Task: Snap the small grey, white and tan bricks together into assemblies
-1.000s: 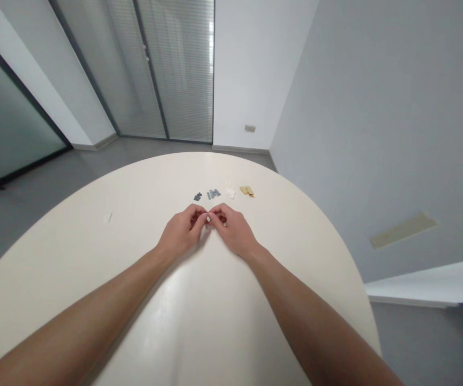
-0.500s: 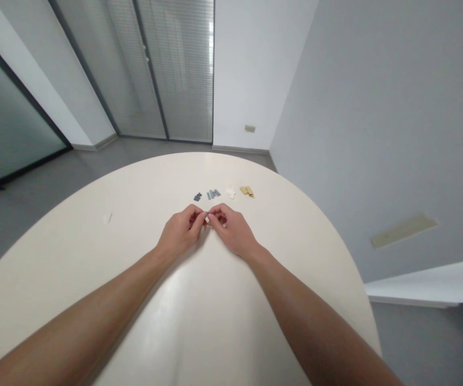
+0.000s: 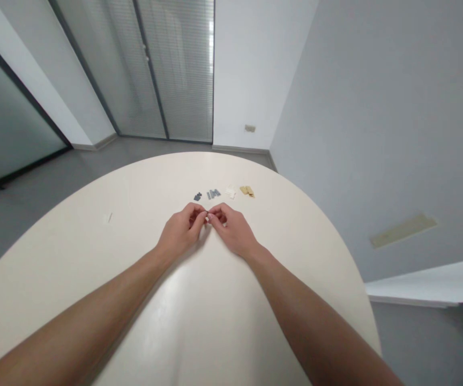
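My left hand [image 3: 181,229] and my right hand [image 3: 231,228] meet fingertip to fingertip above the table, both closed in a pinch. Between them is a tiny whitish piece [image 3: 207,219], mostly covered by the thumbs; its kind is too small to make out. Just beyond the fingers lie small flat pieces sorted by colour: dark blue-black pieces [image 3: 198,197], grey pieces [image 3: 213,194], white pieces [image 3: 231,191] and tan pieces [image 3: 247,191].
The round cream table [image 3: 143,193] carries everything, its curved far edge near a wall and glass partition. A small white strip with a dark edge [image 3: 108,217] lies to the left. A wall [image 3: 376,134] rises close on the right.
Both hands stay in place with only slight finger movement. The whitish piece between the fingertips shows less than before. The piles have not moved.
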`<state>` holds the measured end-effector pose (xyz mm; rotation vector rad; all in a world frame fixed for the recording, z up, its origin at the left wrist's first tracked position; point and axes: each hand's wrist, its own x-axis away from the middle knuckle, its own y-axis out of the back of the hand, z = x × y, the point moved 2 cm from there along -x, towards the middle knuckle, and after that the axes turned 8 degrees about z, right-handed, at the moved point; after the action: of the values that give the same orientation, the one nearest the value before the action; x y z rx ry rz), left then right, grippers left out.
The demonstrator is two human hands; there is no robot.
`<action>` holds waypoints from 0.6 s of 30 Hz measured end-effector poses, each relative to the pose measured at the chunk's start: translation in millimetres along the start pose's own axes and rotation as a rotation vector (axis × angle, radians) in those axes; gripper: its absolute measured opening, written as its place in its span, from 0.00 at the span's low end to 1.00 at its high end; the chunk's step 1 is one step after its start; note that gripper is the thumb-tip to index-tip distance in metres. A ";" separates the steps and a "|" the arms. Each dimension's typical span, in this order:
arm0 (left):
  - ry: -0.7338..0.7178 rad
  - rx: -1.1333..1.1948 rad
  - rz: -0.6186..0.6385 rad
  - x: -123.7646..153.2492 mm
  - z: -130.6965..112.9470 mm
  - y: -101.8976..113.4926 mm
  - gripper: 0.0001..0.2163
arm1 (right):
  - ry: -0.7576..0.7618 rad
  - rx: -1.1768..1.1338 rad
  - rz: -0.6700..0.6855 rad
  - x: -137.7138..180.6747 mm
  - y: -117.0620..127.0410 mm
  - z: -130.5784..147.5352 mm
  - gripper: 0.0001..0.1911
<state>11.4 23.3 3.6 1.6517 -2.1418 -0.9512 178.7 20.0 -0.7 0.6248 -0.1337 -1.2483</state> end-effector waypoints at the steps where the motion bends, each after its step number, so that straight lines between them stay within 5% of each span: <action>1: -0.005 0.013 -0.005 0.1 0.2 -0.2 0.12 | -0.007 0.009 0.004 0.2 0.0 0.0 0.08; 18: -0.019 0.039 0.045 -0.1 2.0 -1.4 0.13 | -0.048 0.024 0.049 1.4 -0.9 -2.1 0.10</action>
<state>11.3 23.9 1.3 1.6107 -2.2143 -0.9215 179.3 19.3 -3.3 0.6087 -0.2030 -1.2168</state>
